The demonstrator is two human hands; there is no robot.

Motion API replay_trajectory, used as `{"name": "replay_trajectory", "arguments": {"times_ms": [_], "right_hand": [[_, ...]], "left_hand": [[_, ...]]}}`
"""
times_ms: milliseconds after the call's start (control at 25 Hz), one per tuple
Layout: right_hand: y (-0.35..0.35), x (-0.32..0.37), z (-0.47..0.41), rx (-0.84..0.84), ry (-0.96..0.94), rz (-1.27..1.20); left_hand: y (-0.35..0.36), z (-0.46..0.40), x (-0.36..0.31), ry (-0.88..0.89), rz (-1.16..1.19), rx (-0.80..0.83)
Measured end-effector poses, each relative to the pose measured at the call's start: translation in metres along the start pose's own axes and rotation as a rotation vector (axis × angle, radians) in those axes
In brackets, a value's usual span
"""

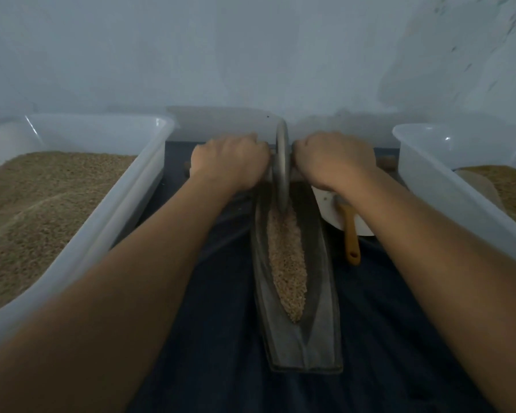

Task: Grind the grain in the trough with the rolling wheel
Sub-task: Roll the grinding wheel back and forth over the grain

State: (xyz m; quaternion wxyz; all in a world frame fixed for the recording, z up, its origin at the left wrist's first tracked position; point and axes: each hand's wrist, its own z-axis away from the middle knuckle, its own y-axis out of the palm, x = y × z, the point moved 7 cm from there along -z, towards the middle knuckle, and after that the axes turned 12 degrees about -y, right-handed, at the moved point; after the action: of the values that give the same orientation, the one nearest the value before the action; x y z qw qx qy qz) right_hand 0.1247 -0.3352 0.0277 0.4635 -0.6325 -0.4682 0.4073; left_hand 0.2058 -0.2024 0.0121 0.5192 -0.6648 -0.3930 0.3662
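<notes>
A long dark metal trough (322,317) lies lengthwise on the dark cloth, running away from me. Pale brown grain (286,263) fills its groove. The grey rolling wheel (281,165) stands on edge at the far end of the trough, its lower rim in the grain. A wooden axle runs through it to both sides. My left hand (228,160) grips the axle left of the wheel. My right hand (334,159) grips the axle on the wheel's right. Both arms are stretched forward.
A large white plastic tub (125,204) of brown grain stands at the left. Another white tub (447,204) with grain is at the right. A white bowl (331,213) and a yellow-handled brush (351,234) lie right of the trough. A pale wall stands close behind.
</notes>
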Motion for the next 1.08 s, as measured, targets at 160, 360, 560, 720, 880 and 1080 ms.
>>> {"name": "replay_trajectory", "arguments": {"times_ms": [160, 360, 560, 720, 880, 1080], "right_hand": [[-0.008, 0.020, 0.074, -0.170, -0.047, -0.044], [-0.021, 0.032, 0.146, -0.240, -0.144, -0.153], [0.004, 0.006, 0.062, -0.051, -0.033, -0.164], [0.014, -0.017, 0.011, -0.008, 0.065, -0.147], [0.011, 0.002, 0.060, -0.067, -0.017, -0.136], [-0.024, 0.038, 0.144, -0.301, -0.120, -0.014]], "left_hand": [[-0.002, 0.082, 0.012, 0.117, 0.041, -0.184], [-0.016, 0.148, 0.024, 0.167, 0.160, -0.306], [-0.003, 0.070, 0.004, 0.042, 0.060, -0.099], [-0.006, 0.005, -0.012, -0.035, -0.037, -0.052], [-0.001, 0.053, -0.005, 0.025, -0.029, -0.154], [-0.008, 0.134, 0.023, 0.110, 0.191, -0.093]]}}
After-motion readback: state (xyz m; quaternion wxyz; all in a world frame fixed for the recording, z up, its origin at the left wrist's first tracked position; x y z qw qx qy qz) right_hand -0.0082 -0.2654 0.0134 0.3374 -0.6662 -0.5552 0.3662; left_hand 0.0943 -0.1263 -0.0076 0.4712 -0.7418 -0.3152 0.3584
